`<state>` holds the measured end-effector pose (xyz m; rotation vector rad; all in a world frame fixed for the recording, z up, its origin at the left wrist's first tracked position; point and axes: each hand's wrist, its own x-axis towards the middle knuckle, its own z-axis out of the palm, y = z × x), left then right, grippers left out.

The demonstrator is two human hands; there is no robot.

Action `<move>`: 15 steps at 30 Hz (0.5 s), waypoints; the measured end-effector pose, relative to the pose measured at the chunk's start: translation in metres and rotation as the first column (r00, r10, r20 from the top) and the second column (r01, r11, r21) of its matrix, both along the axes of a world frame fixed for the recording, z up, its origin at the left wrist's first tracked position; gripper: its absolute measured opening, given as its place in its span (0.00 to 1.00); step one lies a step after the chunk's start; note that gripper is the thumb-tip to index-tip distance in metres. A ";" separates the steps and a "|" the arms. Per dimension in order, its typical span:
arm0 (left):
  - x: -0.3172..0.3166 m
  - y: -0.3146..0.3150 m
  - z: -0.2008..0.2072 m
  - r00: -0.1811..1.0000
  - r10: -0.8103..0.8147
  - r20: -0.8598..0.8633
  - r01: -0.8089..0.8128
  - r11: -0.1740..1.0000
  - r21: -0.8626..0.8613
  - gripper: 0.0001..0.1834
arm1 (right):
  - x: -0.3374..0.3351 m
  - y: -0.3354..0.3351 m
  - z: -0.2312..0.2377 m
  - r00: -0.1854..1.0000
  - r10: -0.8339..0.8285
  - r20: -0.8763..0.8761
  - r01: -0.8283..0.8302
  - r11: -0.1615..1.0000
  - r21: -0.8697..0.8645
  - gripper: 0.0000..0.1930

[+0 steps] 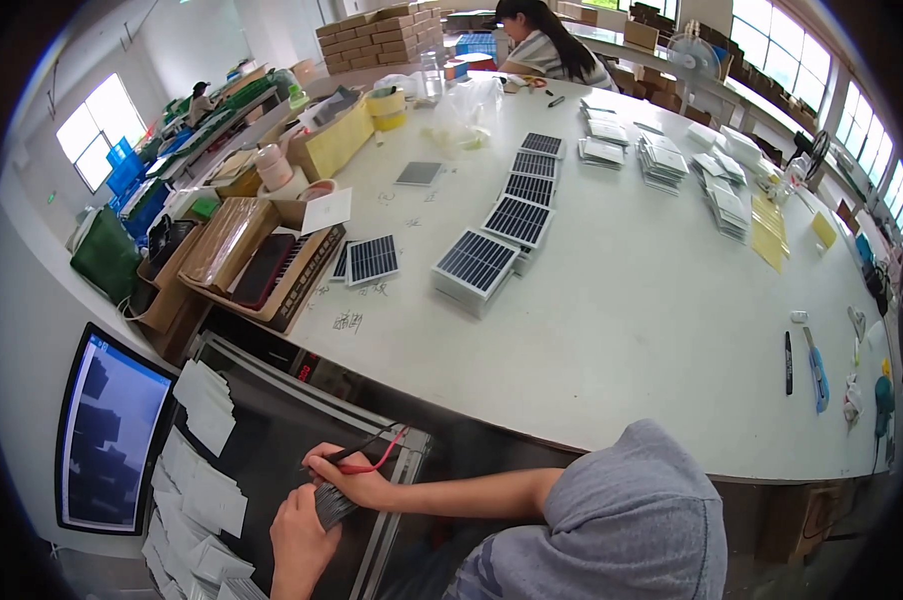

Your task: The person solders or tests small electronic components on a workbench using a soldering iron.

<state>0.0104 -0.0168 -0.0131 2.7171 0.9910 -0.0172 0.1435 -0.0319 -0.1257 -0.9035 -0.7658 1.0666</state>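
Note:
My left hand is closed round a bundle of thin plates, their grey edges fanned toward me. Against the top of that bundle rests my right hand, its fingers pinching a black probe lead and a red probe lead. The probe tips are hidden by the fingers. Both hands are over a dark glass-like surface with a metal frame. To their left, overlapping white panels lie face down beside a monitor showing dark and blue shapes.
Stacks of small solar panels run across the white table. White panel piles stand farther back. A marker and a blue cutter lie at right. Cardboard boxes stand at left. Another person sits opposite.

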 end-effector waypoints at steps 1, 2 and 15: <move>0.000 -0.001 -0.004 0.998 0.027 0.052 -0.028 1.000 0.004 0.34 | 0.000 0.002 -0.002 1.000 -0.006 -0.002 0.006 1.000 -0.003 0.12; 0.001 0.001 -0.005 0.999 0.021 0.047 -0.021 1.000 -0.001 0.34 | 0.002 0.005 -0.004 1.000 -0.013 -0.008 0.013 1.000 -0.008 0.12; 0.192 -0.068 0.033 0.812 0.518 0.269 0.268 0.079 -0.960 0.31 | 0.044 0.039 -0.018 0.838 -0.330 -0.434 0.341 0.938 -0.054 0.14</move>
